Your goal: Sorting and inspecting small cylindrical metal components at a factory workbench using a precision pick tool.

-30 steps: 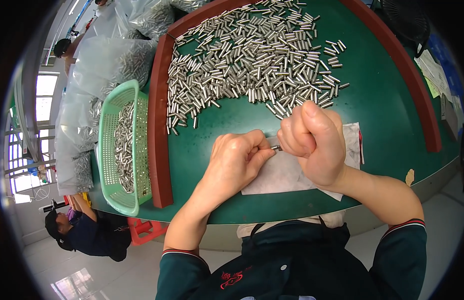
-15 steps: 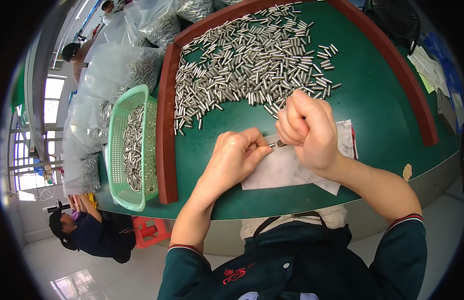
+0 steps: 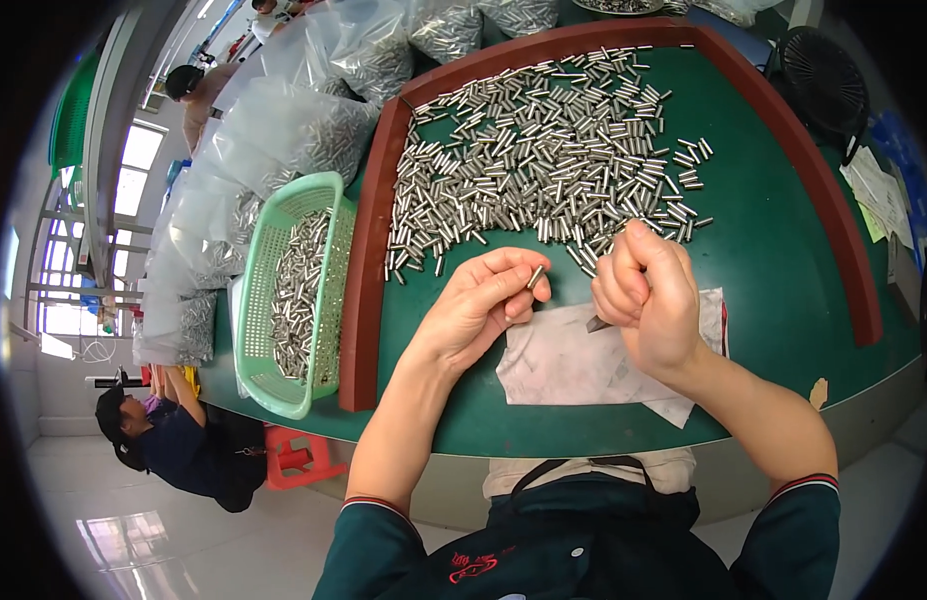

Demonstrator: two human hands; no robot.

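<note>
Well, your left hand [image 3: 478, 305] pinched one metal pin [image 3: 535, 277] near the cloth [image 3: 553, 370], and your right hand [image 3: 651, 305] was curled tight around a dark tool [image 3: 596, 323]. You seemed partway done: a big pile of pins [image 3: 543, 150] was left on the table [image 3: 783, 250], while the green basket [image 3: 251, 340] held many, maybe finished ones.

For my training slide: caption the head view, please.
Left hand pinches a metal pin, right hand grips a dark object, loose pins spread on the green table beyond.
</note>
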